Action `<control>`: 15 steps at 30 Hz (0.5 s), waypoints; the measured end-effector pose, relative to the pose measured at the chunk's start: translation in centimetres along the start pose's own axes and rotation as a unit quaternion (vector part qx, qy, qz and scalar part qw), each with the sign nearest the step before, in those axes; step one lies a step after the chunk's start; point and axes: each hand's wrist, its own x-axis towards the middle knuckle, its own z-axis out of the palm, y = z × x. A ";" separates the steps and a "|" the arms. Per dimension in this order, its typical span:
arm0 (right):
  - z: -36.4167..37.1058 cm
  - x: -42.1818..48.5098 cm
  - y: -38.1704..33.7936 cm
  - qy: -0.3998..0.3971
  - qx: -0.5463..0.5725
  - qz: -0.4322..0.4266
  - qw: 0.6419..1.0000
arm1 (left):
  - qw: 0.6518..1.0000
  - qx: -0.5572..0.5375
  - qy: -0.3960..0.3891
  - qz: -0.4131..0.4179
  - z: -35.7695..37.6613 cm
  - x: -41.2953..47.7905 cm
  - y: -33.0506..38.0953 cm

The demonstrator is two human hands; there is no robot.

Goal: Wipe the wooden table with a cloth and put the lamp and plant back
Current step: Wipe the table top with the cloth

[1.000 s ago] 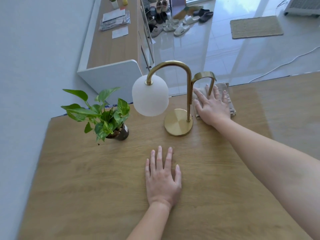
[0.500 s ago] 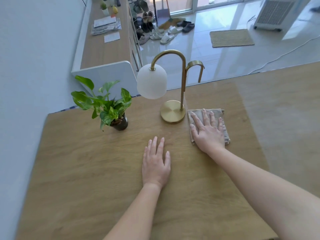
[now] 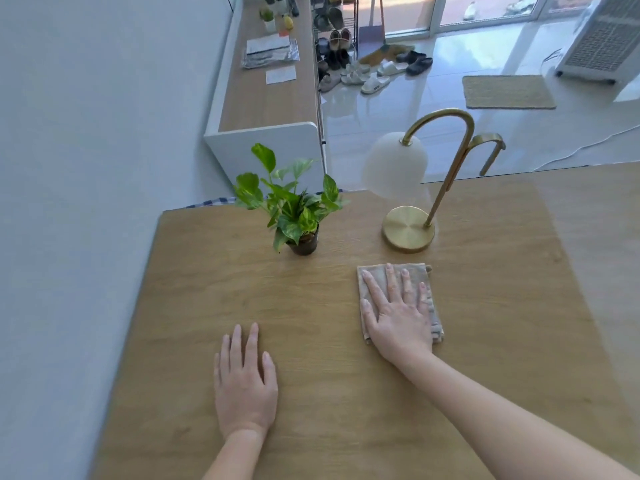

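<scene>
Right hand [image 3: 398, 317] lies flat, fingers [image 3: 393, 289] straight and spread, pressing the cloth [image 3: 435, 317] onto the tabletop [image 3: 502, 306]. The cloth's long axis runs twelve to six. The lamp [image 3: 408, 229] sits near at twelve o'clock, the plant [image 3: 291, 209] at ten. The cloth has slid back from beside the lamp base, and the left hand [image 3: 246, 386] rests flat and empty.

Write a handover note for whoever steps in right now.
Left hand: flat on the table, holding nothing.
Right hand: flat, pressing the cloth onto the table just in front of the lamp.
Plant and lamp: upright on the table's far side, plant to the left.
Done: wiping is under way; how much is covered cannot be told.
Left: finish wiping, then set lamp and plant in place.
</scene>
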 end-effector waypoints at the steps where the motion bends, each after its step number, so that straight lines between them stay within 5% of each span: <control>1: 0.2 0.4 -0.9 -0.002 0.001 -0.007 1.000 | 1.000 0.001 0.001 -0.001 0.1 0.0 -0.1; 15: 1.1 7.4 -6.4 0.039 0.008 -0.049 0.998 | 1.000 0.005 0.017 0.011 0.5 0.2 -0.8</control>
